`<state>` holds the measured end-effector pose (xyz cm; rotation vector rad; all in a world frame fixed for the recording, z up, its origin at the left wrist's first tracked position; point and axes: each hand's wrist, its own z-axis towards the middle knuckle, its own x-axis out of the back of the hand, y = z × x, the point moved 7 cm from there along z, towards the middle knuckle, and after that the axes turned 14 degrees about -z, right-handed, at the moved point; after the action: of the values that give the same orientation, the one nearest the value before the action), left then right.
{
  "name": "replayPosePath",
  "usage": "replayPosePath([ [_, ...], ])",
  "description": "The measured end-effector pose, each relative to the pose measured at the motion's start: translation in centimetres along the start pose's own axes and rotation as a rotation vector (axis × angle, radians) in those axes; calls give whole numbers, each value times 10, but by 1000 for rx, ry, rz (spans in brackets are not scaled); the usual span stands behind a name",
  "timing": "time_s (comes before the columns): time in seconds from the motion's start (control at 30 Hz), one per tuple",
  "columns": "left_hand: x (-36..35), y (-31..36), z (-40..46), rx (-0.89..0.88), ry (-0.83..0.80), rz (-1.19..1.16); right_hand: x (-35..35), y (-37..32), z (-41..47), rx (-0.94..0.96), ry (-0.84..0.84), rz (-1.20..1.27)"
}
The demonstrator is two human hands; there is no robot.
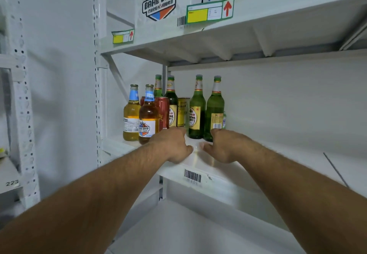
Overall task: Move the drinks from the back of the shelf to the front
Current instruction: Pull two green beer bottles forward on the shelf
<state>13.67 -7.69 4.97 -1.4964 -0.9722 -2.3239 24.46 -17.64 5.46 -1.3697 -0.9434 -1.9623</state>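
The drinks stood bunched at the far left of the shelf [278, 166], well back from its near edge, which is why both arms reached in so deep. Two amber bottles [148, 114] stood at the left of the group, the nearer one a little ahead of the rest. Behind and right of them were a red can [162, 112] and a yellow can [183, 111], partly hidden by the glass around them. Four green bottles [197, 109] stood upright, two at the back and two at the right; something small and green showed behind the rightmost, too hidden to name.

The left hand [172, 144] lay low just in front of the red can and the yellow can. Its fingers pointed away and were hidden by its back, so I could not tell whether they were spread, curled or touching a can. The right hand [222, 145] was near the foot of the rightmost green bottle, thumb out toward the other hand; its fingertips were hidden too, and a grip could not be confirmed.

The hands flanked the two right green bottles, which suggested a two-handed gathering or one drink for each hand. The near part of the shelf, above the barcode [192, 175], looked like the intended spot. Tall bottles packed this close could knock one another over if dragged.
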Motion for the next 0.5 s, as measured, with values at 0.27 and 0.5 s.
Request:
replayPosePath([
  [0.27, -3, -17, 35, -132, -21, -89, -6, -9, 25, -93, -20, 8],
  [0.5, 4, -37, 69, -254, -70, -121, 0, -27, 38, -253, -8, 14],
])
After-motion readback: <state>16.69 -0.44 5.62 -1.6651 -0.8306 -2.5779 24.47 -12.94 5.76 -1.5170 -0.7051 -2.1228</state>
